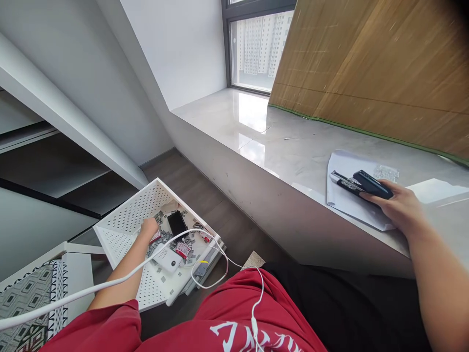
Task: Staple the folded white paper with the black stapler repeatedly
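Observation:
My right hand (403, 205) grips a black stapler (372, 185) above the windowsill. The stapler's top arm is raised, so its metal magazine shows. Beneath it lie sheets of white paper (340, 193), with a small clear packet (386, 173) at their far side. At the left, my left hand (149, 229) reaches down into a white perforated basket (128, 222), its fingers curled and mostly hidden. Touching or just beside it is a red-and-white small box (156, 236). Another red-and-white box (183, 250), a black phone (177, 224) and many grey staple strips (190, 240) lie around.
A white device with a round dark lens (169, 258) sits in the basket. A white cable (120, 279) crosses in front of it. A wooden board (366, 63) leans at the window. Dark shelves (54, 156) stand left, above a patterned cushion (29, 298).

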Demonstrator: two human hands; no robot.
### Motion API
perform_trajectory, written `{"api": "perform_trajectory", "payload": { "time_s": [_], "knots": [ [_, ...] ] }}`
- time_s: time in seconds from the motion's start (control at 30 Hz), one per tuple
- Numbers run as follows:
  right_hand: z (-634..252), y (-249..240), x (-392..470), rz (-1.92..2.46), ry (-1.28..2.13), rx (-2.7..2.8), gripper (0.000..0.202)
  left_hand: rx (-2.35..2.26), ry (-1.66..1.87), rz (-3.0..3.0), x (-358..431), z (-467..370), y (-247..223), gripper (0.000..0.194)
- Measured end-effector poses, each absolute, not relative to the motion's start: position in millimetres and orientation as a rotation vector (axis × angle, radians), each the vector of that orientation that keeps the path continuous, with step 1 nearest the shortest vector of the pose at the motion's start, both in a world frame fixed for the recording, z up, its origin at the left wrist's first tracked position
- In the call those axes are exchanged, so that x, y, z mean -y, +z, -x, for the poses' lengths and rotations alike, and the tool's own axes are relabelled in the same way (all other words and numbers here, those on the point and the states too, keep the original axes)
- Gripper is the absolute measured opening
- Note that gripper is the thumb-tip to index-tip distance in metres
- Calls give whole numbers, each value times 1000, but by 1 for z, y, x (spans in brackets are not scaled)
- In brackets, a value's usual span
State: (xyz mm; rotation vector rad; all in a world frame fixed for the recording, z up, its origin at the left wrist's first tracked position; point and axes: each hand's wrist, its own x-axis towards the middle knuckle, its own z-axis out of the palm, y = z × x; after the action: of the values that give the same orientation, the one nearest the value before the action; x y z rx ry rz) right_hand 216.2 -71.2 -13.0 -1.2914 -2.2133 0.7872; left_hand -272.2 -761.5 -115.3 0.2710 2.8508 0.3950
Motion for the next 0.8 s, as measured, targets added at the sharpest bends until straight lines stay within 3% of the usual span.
{"api": "perform_trajectory", "payload": {
  "time_s": [0.13,0.23,0.4,0.8],
  "knots": [
    [-217,-13,71,1292,764,2227,54,-2954,186,-158,768,262,-123,16],
    [-216,-11,73,1289,777,2238,51,-3011,162,-335,747,244,-136,27],
    [-215,-10,76,1308,792,2204,50,-2617,369,-960,704,215,-162,28],
    [-212,-7,78,1269,808,2204,58,-2502,631,-923,683,197,-197,12]
  ]
}}
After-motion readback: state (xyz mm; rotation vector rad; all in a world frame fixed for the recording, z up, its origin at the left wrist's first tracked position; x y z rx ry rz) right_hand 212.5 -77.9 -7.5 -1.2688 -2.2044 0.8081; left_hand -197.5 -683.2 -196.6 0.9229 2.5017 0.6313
